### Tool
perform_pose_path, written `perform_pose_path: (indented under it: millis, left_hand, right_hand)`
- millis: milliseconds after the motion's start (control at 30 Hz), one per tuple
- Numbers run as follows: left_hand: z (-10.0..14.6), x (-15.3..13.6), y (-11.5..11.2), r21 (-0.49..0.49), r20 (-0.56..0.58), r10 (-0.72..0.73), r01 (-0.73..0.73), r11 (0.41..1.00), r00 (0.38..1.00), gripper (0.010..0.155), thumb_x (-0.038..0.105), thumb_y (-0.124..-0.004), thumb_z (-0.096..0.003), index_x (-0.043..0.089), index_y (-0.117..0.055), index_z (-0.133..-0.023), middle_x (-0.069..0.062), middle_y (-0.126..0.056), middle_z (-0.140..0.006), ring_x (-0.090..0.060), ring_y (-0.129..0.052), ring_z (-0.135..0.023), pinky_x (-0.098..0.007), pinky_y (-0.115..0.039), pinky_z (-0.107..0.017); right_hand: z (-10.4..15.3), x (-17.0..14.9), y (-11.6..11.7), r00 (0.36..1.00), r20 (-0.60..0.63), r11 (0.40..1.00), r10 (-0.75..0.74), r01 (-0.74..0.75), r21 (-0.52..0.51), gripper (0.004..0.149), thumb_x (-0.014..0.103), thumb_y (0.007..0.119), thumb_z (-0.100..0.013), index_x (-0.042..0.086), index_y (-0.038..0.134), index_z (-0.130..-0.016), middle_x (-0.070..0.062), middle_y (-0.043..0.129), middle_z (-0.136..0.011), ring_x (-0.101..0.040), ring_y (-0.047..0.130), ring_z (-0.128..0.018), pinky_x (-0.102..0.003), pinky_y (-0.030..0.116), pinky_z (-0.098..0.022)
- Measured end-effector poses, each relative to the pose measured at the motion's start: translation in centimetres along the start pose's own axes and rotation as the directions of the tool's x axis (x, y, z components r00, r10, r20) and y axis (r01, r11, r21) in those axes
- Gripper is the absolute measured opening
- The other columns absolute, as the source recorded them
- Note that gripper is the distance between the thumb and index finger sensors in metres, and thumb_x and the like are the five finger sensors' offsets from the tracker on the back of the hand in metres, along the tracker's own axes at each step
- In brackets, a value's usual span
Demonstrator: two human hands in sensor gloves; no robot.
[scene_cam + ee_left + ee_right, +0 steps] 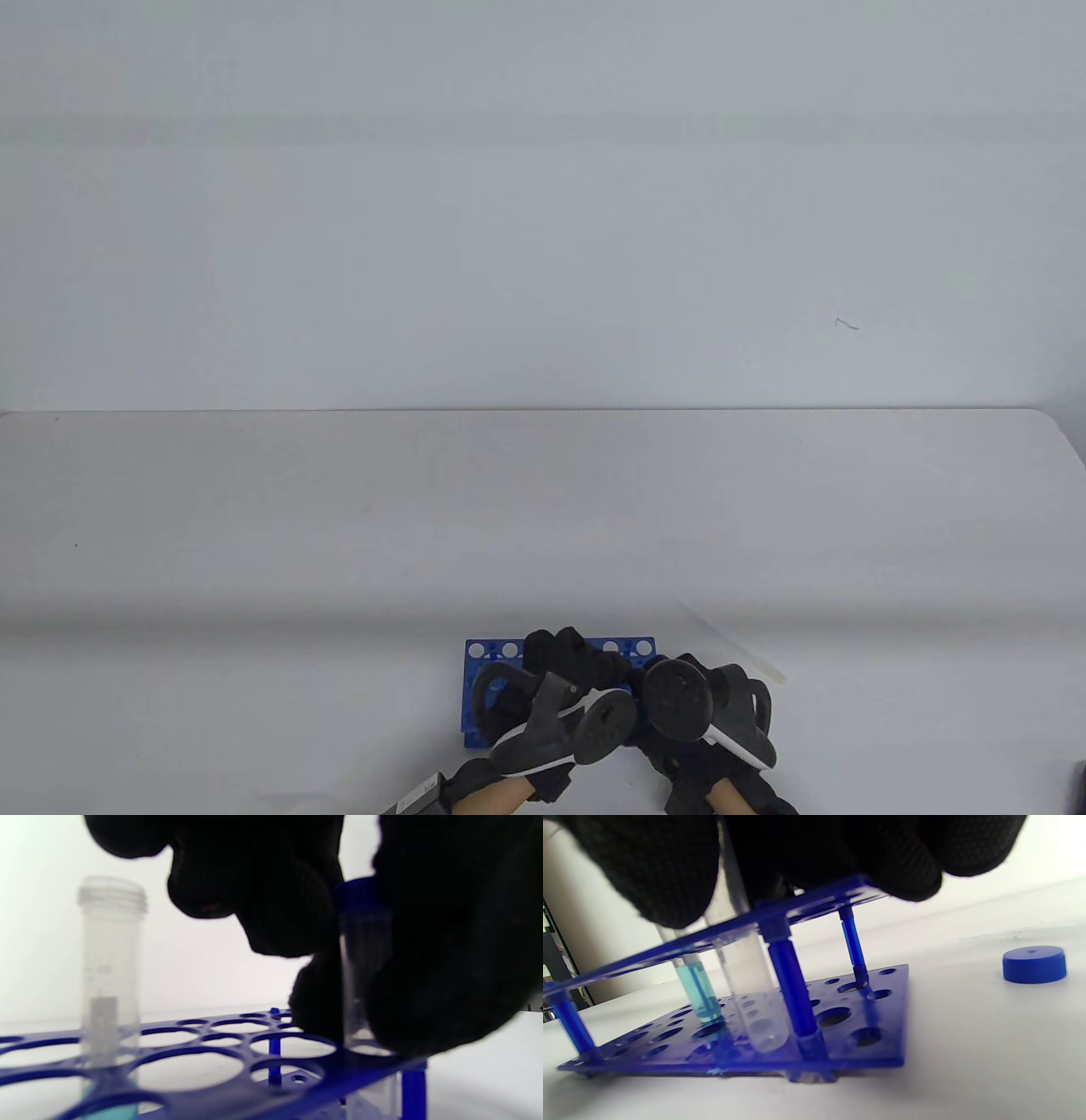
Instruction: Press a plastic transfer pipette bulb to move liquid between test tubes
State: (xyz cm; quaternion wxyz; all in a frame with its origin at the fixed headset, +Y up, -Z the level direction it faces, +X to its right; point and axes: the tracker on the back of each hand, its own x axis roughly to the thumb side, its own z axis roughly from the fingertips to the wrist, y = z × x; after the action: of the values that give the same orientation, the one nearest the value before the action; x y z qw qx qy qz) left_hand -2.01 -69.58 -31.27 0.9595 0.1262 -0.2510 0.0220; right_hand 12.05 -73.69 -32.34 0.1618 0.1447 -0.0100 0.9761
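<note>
A blue test tube rack (477, 679) stands at the table's near edge, under both hands. In the left wrist view an open tube with blue liquid at its bottom (111, 963) stands in the rack (212, 1065). My left hand (564, 658) grips a clear tube with a blue cap (364, 955) near the rack's corner, gloved fingers (263, 899) on both sides of it. My right hand (721, 696) lies on the rack top beside it; its fingers (649, 870) hide the tops of the empty clear tube (757, 1001) and the blue liquid tube (698, 993). The clear plastic pipette (730, 641) lies on the table, right of the rack.
A loose blue cap (1034, 964) lies on the white table (339, 552) right of the rack. The rack has several free holes. The table's far edge runs across the middle of the table view, with a plain wall behind it.
</note>
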Motion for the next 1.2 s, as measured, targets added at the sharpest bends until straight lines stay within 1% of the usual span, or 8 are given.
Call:
perform_pose_path:
  millis: [167,267,500,600,700,900,1100,1200]
  left_hand:
    - [-0.01,-0.60,0.32,-0.101,0.043,0.068,-0.063,0.993,0.997,0.074,0.067,-0.073,-0.0396,0.028,-0.073,-0.103,0.005,-0.088,-0.099,-0.020,-0.076,-0.086,-0.045,-0.065,-0.063]
    - [-0.05,-0.49,0.49,-0.088,0.027,0.113,-0.110,0.990,0.993,0.060,0.057,-0.081,-0.0420,0.030,-0.079,-0.095,0.008,-0.093,-0.091,-0.017,-0.079,-0.082,-0.044,-0.066,-0.062]
    - [-0.02,-0.52,-0.04,-0.014,-0.020,0.101,-0.101,0.995,0.995,0.060,0.065,-0.079,-0.0385,0.027,-0.085,-0.084,0.007,-0.098,-0.072,-0.016,-0.084,-0.072,-0.044,-0.070,-0.058]
    - [0.06,-0.51,0.08,-0.014,-0.026,0.082,-0.082,0.997,0.996,0.060,0.067,-0.075,-0.0392,0.028,-0.084,-0.084,0.009,-0.097,-0.074,-0.017,-0.082,-0.075,-0.044,-0.069,-0.059]
    - [0.09,-0.53,0.44,-0.093,0.005,0.107,-0.106,0.990,0.994,0.073,0.067,-0.074,-0.0401,0.027,-0.074,-0.102,0.004,-0.089,-0.098,-0.020,-0.077,-0.086,-0.046,-0.065,-0.064]
    - [-0.10,-0.13,0.66,-0.070,0.010,0.112,-0.111,0.991,0.994,0.058,0.056,-0.083,-0.0416,0.029,-0.082,-0.093,0.006,-0.096,-0.087,-0.017,-0.081,-0.078,-0.045,-0.068,-0.062]
    - [0.11,-0.42,0.14,0.008,-0.045,0.089,-0.088,0.996,0.995,0.058,0.066,-0.074,-0.0400,0.028,-0.086,-0.082,0.009,-0.099,-0.070,-0.014,-0.085,-0.070,-0.043,-0.072,-0.057]
    - [-0.01,-0.80,0.09,-0.057,-0.031,0.138,-0.139,0.989,0.990,0.068,0.067,-0.073,-0.0385,0.028,-0.081,-0.094,0.006,-0.095,-0.086,-0.017,-0.082,-0.079,-0.045,-0.069,-0.061]
  right_hand:
    - [-0.01,0.00,0.01,1.000,0.001,1.000,0.000,0.000,0.001,0.050,0.049,0.090,-0.029,0.028,0.087,-0.074,0.002,0.088,-0.050,-0.026,0.085,-0.052,-0.056,0.067,-0.054]
    - [0.00,-0.03,0.01,1.000,-0.001,1.000,-0.005,0.005,0.003,0.050,0.049,0.090,-0.029,0.029,0.087,-0.074,0.002,0.088,-0.051,-0.026,0.085,-0.052,-0.055,0.067,-0.054]
    - [-0.01,-0.01,0.02,1.000,-0.003,1.000,-0.003,0.003,-0.001,0.050,0.049,0.090,-0.029,0.028,0.087,-0.074,0.002,0.088,-0.050,-0.026,0.085,-0.052,-0.055,0.067,-0.054]
    - [0.00,-0.02,0.01,1.000,-0.002,1.000,-0.002,0.002,-0.001,0.050,0.049,0.090,-0.029,0.029,0.087,-0.074,0.002,0.088,-0.050,-0.026,0.085,-0.052,-0.055,0.067,-0.054]
    - [-0.01,0.02,0.02,1.000,0.000,1.000,0.002,-0.002,0.000,0.050,0.049,0.090,-0.029,0.029,0.087,-0.074,0.002,0.088,-0.051,-0.026,0.085,-0.052,-0.055,0.067,-0.054]
    - [-0.01,-0.02,0.03,1.000,-0.002,1.000,-0.004,0.004,0.001,0.049,0.049,0.090,-0.029,0.029,0.087,-0.074,0.002,0.088,-0.051,-0.026,0.085,-0.052,-0.055,0.067,-0.054]
    - [-0.01,-0.04,0.03,1.000,-0.002,1.000,-0.002,0.002,0.000,0.049,0.049,0.090,-0.029,0.029,0.087,-0.074,0.002,0.088,-0.050,-0.026,0.085,-0.052,-0.055,0.067,-0.054]
    - [-0.01,-0.02,0.04,1.000,-0.003,1.000,-0.003,0.003,0.000,0.049,0.049,0.090,-0.029,0.028,0.087,-0.074,0.002,0.088,-0.050,-0.026,0.085,-0.052,-0.055,0.067,-0.054]
